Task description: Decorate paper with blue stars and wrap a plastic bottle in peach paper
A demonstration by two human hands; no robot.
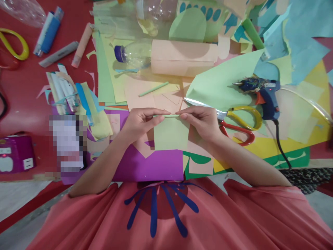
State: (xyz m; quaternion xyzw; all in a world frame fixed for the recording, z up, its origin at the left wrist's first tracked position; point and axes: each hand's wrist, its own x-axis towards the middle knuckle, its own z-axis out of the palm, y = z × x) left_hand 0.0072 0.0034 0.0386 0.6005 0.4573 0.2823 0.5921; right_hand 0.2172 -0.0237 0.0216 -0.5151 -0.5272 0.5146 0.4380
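A small pale green sheet of paper [171, 133] hangs between my two hands, its far edge folded or rolled into a narrow strip. My left hand [143, 119] pinches the left end of that edge between thumb and fingers. At the right end, my right hand [201, 119] pinches it the same way. Scissors [238, 114] with one yellow and one red handle lie beside my right hand, blades partly behind it. Beyond the hands rests a thin green paper roll [154, 89] on peach paper. Under the sheet lies purple paper [151, 166].
A blue glue gun [269, 99] with a cable lies at the right. Across the back is a plastic bottle [135, 53] wrapped in peach paper. Markers [63, 88], a purple box [17, 154] and yellow-handled scissors [15, 43] are at the left. Paper scraps cover much of the table.
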